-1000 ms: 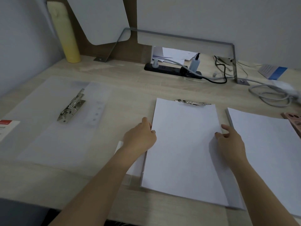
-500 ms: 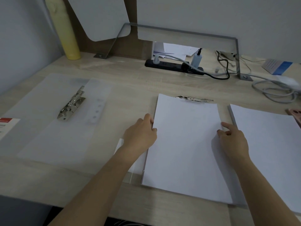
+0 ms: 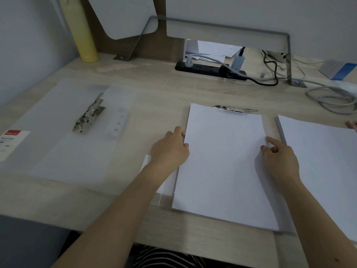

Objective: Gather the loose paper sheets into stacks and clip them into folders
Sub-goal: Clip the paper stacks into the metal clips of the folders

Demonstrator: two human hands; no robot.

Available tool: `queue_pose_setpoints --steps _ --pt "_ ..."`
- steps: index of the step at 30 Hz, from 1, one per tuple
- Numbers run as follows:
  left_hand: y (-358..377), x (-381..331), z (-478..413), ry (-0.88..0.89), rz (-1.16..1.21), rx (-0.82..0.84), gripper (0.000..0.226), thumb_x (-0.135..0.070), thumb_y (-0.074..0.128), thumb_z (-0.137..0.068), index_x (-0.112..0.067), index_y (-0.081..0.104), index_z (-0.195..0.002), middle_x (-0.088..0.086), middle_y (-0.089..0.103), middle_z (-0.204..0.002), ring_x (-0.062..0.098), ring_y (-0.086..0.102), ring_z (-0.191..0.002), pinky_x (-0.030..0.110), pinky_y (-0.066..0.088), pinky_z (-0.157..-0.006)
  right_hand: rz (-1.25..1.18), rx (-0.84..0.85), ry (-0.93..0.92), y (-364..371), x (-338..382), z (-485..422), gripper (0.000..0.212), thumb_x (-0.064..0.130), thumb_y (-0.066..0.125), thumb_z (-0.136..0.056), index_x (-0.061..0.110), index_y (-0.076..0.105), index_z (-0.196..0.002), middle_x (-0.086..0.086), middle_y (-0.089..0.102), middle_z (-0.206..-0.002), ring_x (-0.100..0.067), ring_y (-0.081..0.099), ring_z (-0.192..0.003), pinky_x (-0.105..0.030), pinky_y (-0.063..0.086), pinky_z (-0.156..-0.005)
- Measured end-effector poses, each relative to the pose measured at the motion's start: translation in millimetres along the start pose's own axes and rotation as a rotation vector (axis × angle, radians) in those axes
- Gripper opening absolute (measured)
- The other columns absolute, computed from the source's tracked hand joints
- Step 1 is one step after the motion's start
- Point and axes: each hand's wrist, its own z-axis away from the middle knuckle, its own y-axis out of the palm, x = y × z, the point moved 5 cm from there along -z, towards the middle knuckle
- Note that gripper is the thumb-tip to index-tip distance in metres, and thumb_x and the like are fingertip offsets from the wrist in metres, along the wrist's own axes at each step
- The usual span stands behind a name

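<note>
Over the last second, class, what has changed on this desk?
Nothing visibly moved on the desk; only the camera tilted a little, so everything sits slightly higher in view. The left hand still holds the left edge of the middle paper stack and the right hand still rests at its right edge. The metal clip at its top, the second stack and the open folder stayed put.
</note>
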Motion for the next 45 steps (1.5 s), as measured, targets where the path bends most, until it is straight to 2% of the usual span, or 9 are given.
queue_pose_setpoints --steps 6,12,17,21,26,30,33,41,45 --pt "2.4 -5.0 1.2 0.058 -0.062 -0.046 0.037 -0.018 0.041 -0.095 -0.017 0.036 -0.131 0.005 0.044 -0.127 0.024 0.05 -0.111 0.031 0.036 -0.076 0.017 -0.008 -0.018 2.9 -3.9 -3.6 0.038 0.014 0.045 -0.092 0.014 0.053 -0.129 -0.013 0.048 -0.086 -0.026 0.045 -0.075 -0.028 0.032 -0.071" --pt "25.5 -32.1 1.4 0.448 -0.294 0.077 0.064 0.002 0.029 -0.092 -0.018 0.011 -0.15 -0.002 -0.001 -0.16 0.011 0.001 -0.147 0.021 0.013 -0.112 0.139 -0.039 -0.062 1.0 5.2 3.5 0.036 0.011 0.042 -0.094 0.008 0.054 -0.128 -0.03 0.045 -0.118 -0.041 0.044 -0.104 -0.036 0.032 -0.09" --pt "34.0 -39.1 2.3 0.494 -0.334 -0.184 0.058 -0.038 0.026 -0.089 -0.008 0.057 -0.127 0.009 0.059 -0.131 0.02 0.058 -0.119 0.025 0.047 -0.094 0.405 -0.05 -0.152 3.4 14.0 7.9 0.033 0.006 0.04 -0.092 0.0 0.054 -0.122 -0.029 0.042 -0.119 -0.04 0.037 -0.109 -0.039 0.026 -0.092" --pt "46.1 -36.1 4.0 0.45 -0.328 -0.1 0.084 -0.059 0.001 -0.081 -0.013 0.03 -0.146 0.008 0.029 -0.154 0.022 0.027 -0.141 0.034 0.02 -0.115 0.36 0.053 -0.139 7.1 25.8 -19.9 0.032 0.003 0.045 -0.088 0.004 0.058 -0.118 -0.025 0.044 -0.125 -0.039 0.04 -0.115 -0.035 0.029 -0.096" --pt "55.1 -30.2 -3.0 0.442 -0.238 -0.025 0.091 -0.062 -0.013 -0.072 -0.019 0.0 -0.151 0.0 -0.011 -0.159 0.014 -0.019 -0.145 0.032 -0.012 -0.118 -0.249 0.155 0.099 8.6 49.3 -58.9 0.038 -0.008 0.043 -0.083 0.015 0.03 -0.057 -0.005 0.031 -0.062 -0.017 0.032 -0.055 -0.02 0.027 -0.048" --pt "55.8 -29.9 -1.9 0.439 -0.239 -0.045 0.087 -0.062 -0.012 -0.075 -0.019 -0.001 -0.15 0.0 -0.013 -0.159 0.015 -0.019 -0.145 0.032 -0.013 -0.117 -0.579 0.152 0.278 15.6 56.0 -81.6 0.013 0.0 0.046 -0.087 0.009 0.055 -0.09 -0.002 0.046 -0.081 -0.015 0.049 -0.078 -0.028 0.045 -0.082" --pt "53.8 -31.3 -1.0 0.436 -0.199 -0.025 0.089 -0.068 -0.012 -0.077 -0.019 0.0 -0.15 0.0 -0.012 -0.159 0.015 -0.018 -0.145 0.032 -0.013 -0.118 -0.626 0.1 0.184 23.6 68.4 -86.4 0.048 -0.001 0.043 -0.089 0.006 0.04 -0.136 -0.008 0.055 -0.115 -0.018 0.052 -0.107 -0.025 0.04 -0.096" --pt "51.0 -33.0 0.1 0.43 -0.187 -0.033 0.086 -0.059 -0.009 -0.075 -0.019 -0.001 -0.15 0.0 -0.013 -0.159 0.015 -0.019 -0.145 0.033 -0.013 -0.118 -0.019 0.22 -0.317 53.7 107.4 -75.9 0.066 -0.012 0.029 -0.082 0.017 0.041 -0.14 -0.006 0.046 -0.142 -0.022 0.043 -0.128 -0.007 0.031 -0.078" --pt "49.2 -33.7 0.1 0.437 -0.163 -0.04 0.083 -0.058 -0.006 -0.077 -0.019 -0.002 -0.15 0.0 -0.014 -0.158 0.015 -0.02 -0.144 0.033 -0.015 -0.118 0.266 0.216 -0.487 57.6 111.5 -70.2 0.069 -0.013 0.034 -0.082 0.019 0.034 -0.143 -0.007 0.045 -0.143 -0.027 0.046 -0.124 -0.029 0.038 -0.094"
